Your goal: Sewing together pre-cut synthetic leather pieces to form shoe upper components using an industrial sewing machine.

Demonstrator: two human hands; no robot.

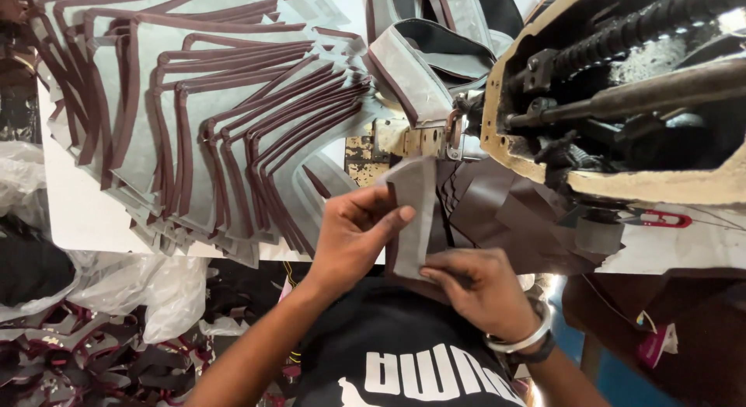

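Both hands hold one grey cut fabric piece [413,209] upright just in front of my chest. My left hand [353,237] pinches its left edge, thumb across the face of the piece. Lower down, my right hand [482,292], with a silver bracelet and a dark watch on the wrist, grips the bottom edge. The piece sits just below the metal needle plate and presser foot [423,139] of an industrial sewing machine [622,88].
A fanned chain of grey pieces with maroon edging [217,127] covers the white table [85,216] on the left. Dark brown pieces [509,213] lie under the machine. Red thread snips [662,218] lie at right. Plastic bags [155,286] and trimmed pieces [70,352] sit below.
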